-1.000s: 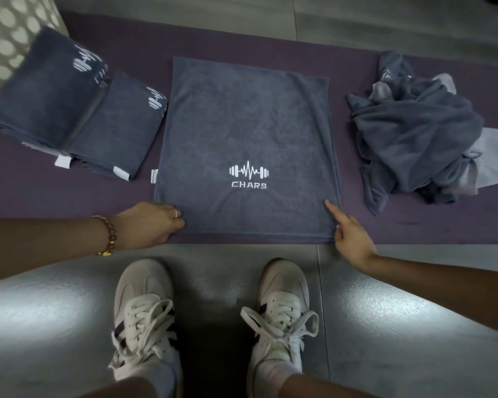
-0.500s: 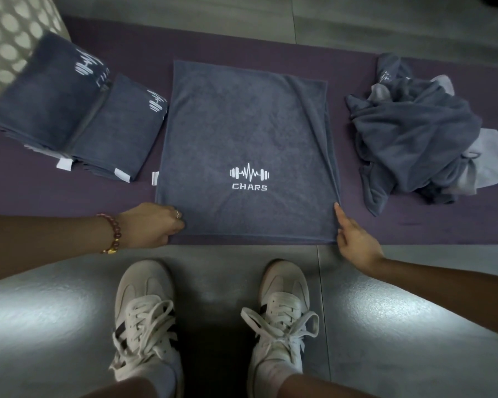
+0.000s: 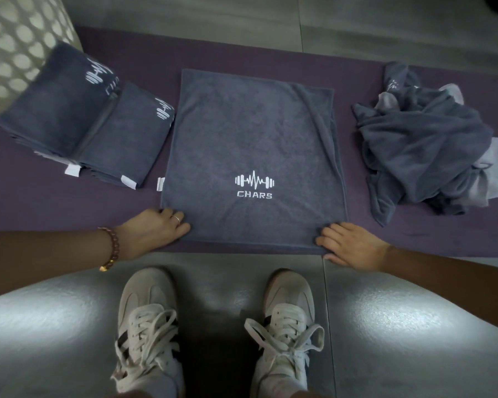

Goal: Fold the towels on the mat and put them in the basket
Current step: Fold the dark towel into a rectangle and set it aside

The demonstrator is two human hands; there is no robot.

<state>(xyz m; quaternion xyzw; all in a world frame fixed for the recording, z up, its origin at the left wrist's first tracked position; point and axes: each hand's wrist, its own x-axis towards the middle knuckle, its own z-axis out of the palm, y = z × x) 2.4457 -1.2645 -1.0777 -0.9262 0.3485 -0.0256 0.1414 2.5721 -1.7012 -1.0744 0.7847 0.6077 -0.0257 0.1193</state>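
Nearest of all, two pale laced shoes [image 3: 213, 334] stand on the grey floor [image 3: 400, 326], toes towards the mat. Just beyond them, the left hand [image 3: 156, 231] presses down at the near left corner of the spread towel [image 3: 250, 145], fingers curled on the hem; whether it pinches the cloth or only pins it, I cannot tell. A beaded bracelet [image 3: 112, 248] sits on that wrist. Across from it, the right hand [image 3: 351, 242] lies flat and spread over the near right corner, palm down, gripping nothing that I can see. Both hands at the near corners looks like setup for the next fold, probably lifting that near edge away from the body.

The towel itself runs forward from between the hands, smooth on the purple mat [image 3: 26, 196], logo up, with a ridge of doubled cloth along its right side.

Further out, left of the left hand, the folded towels [image 3: 78, 119] lie in a neat overlapping pile, not yet put away. Beyond the right hand, well apart from it, the heap of unfolded towels [image 3: 426, 150] waits, crumpled.

Farthest, at the far left corner, the basket [image 3: 15, 47] shows only its pale perforated wall; its inside is out of sight, so what it holds I cannot say.
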